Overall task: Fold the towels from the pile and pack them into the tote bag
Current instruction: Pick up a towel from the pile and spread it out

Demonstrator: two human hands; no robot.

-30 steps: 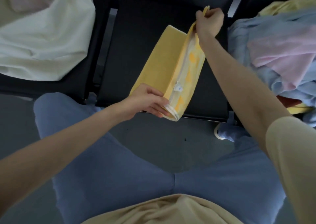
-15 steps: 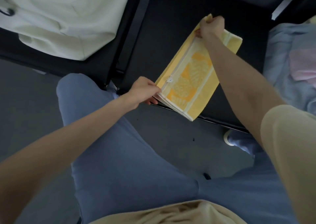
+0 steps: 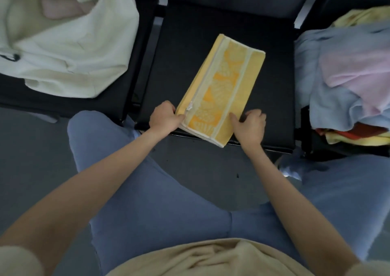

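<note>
— On the middle seat [image 3: 274,111], what is lying there?

— One folded yellow towel [image 3: 221,90], flat on the black cushion, set at a slant, with a band of orange shell-like shapes between two pale stripes. Its near end reaches the seat's front edge.

— Any writing on it?

— A small white tag [image 3: 190,106] sits near the left edge, too small to read. No brand shows anywhere.

— And the hands?

— Two. The left hand [image 3: 163,117] grips the near left corner, thumb on top and fingers curled at the edge. The right hand [image 3: 250,126] rests at the near right edge, forefinger stretched onto the cloth, the other fingers loosely bent on the seat; it grasps nothing that I can see.

— Where is the bag?

— One cream tote bag [image 3: 69,50] slumps on the seat to the left, its mouth open, with something pale pink inside. A dark mark shows on its left side, partly cut off, not readable.

— The pile?

— On the right-hand seat, one pile of towels [image 3: 346,75]: pale blue, pink, yellow at the back, and red and yellow layers at the bottom. I cannot count them exactly. The person wears blue trousers [image 3: 168,208] and a beige top [image 3: 211,259].
</note>
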